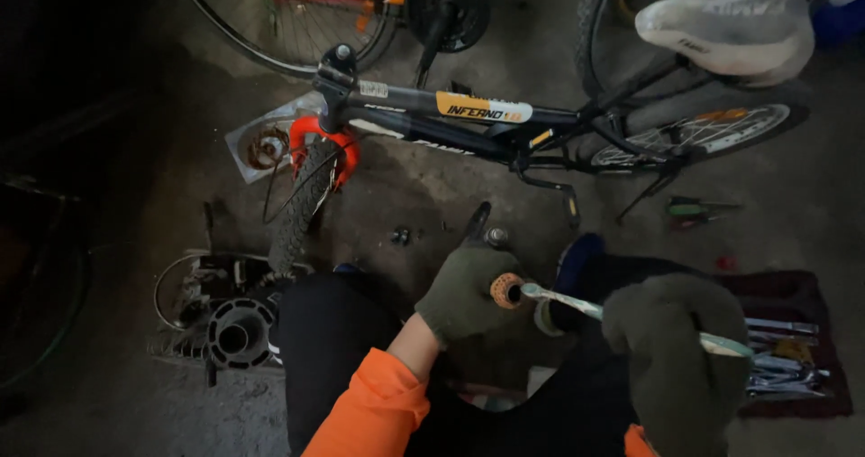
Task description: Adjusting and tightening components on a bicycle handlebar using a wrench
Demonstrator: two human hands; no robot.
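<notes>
My gloved left hand (464, 290) has its grip closed around a small orange round part (507, 290), held above my lap. My right hand (676, 349) grips a wrench (613, 315) whose end meets that part. A black bicycle (468, 119) lies on the floor (432, 196) ahead.

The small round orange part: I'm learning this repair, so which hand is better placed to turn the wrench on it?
The right hand. It grips the wrench by its handle, while the left hand holds the round orange part at the wrench's head, so it looks placed to steady, not turn.
</notes>
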